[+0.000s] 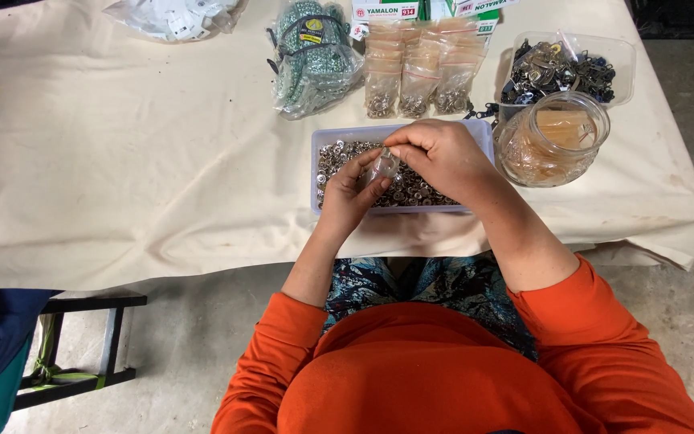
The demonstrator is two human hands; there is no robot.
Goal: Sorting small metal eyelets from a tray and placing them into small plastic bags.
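Note:
A shallow pale tray [321, 137] full of small silver metal fasteners [339, 154] sits near the table's front edge. Over it, my left hand [349, 193] pinches a small clear plastic bag [381, 166] from below. My right hand [439, 154] grips the top of the same bag with closed fingers. The bag hangs between both hands just above the fasteners. What is inside the bag is too small to tell.
A cream cloth [138, 161] covers the table. Behind the tray lie filled small bags [421, 74], a bundle of green-patterned items [312, 55], a clear jar [554, 138] and a clear box of dark metal clasps [565, 66]. A black stool frame [82, 345] stands at lower left.

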